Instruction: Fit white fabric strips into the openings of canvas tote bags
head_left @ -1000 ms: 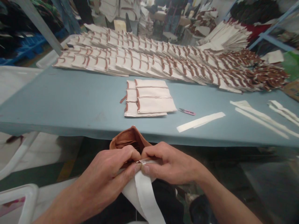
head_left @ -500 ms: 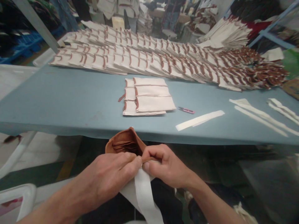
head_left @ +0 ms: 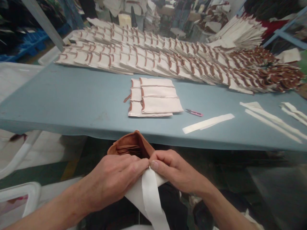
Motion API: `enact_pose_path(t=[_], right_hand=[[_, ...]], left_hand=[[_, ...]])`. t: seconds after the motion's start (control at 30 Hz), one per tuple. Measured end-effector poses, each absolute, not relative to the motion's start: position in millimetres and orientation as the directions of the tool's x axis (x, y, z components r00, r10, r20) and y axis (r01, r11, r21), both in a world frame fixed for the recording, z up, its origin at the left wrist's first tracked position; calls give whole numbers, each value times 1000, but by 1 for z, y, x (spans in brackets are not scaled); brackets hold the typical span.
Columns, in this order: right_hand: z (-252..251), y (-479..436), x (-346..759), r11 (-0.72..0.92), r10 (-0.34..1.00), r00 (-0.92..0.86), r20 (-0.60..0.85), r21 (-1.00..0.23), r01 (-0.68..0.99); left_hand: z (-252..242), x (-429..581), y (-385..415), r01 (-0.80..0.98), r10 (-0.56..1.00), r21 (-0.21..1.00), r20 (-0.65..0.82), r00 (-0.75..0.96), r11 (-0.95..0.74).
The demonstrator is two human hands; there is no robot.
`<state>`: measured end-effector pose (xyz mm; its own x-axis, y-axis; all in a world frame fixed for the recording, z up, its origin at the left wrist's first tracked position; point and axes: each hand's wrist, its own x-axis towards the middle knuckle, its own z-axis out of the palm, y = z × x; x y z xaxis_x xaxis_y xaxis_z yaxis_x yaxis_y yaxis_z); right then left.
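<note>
Just off the table's front edge, a cream fabric pouch with a brown lining (head_left: 144,142) is held up, its mouth partly open and brown folds showing inside. My left hand (head_left: 120,179) is closed on the near edge of the pouch. Against it, my right hand (head_left: 175,169) pinches the same edge between thumb and forefinger. The two hands meet at the fingertips. From between them a white fabric strip (head_left: 152,198) hangs down over the pouch's cream outside. Its top end is hidden under my fingers.
On the blue table (head_left: 83,105) lie two cream three-section pieces (head_left: 159,91) with brown edging, pink thread snips (head_left: 194,112) and loose white strips (head_left: 208,123). Long overlapping rows of similar pieces (head_left: 148,59) cover the far side. A white bin (head_left: 19,201) stands at lower left.
The fingers of my right hand have closed in against the left fingertips, covering the brown edge that showed there. The view has shifted slightly, so the table things appear farther right.
</note>
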<state>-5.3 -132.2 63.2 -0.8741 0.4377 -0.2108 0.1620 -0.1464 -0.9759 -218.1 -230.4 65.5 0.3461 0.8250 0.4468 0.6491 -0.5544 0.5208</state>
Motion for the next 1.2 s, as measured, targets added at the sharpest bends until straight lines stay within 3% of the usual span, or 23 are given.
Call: enact_pose_path(t=[0.1,0.17,0.27,0.37,0.5,0.7,0.83,0.93,1.0,1.1,1.2], right_hand=[[77,-130,-1,235,438,-899,-1,-965,115],[86,-131,1,467,392,-908,149,-882,57],[94,-132,3,677,333,-905,266,-735,33],[95,-132,5,748,314,-911,269,-660,63],[91,-132,8,754,300,-931,206,-649,99],[88,-135,5,799,284,-939,195,-590,119],[98,-139,4,861,279,-944,176,-481,165],[107,-139,6,855,264,-952,157,-495,155],[108,-137,6,781,266,-951,155,-613,119],[102,-133,2,507,301,-935,186,-862,-8],[89,-134,-5,127,370,-922,111,-990,-68]], left_hand=[[82,-218,-229,622,893,645,264,364,-444],[95,-220,-227,576,914,741,125,386,-344],[105,-221,-221,570,900,761,41,435,-310],[98,-220,-217,633,871,630,154,466,-450],[79,-220,-217,661,793,439,358,493,-609],[80,-221,-216,640,816,509,304,492,-576],[98,-217,-216,677,837,513,177,518,-527],[109,-213,-218,668,855,586,85,512,-458],[111,-208,-220,606,882,707,54,468,-364],[103,-201,-224,356,937,929,-34,346,-97],[86,-192,-231,-40,952,986,-146,268,163]])
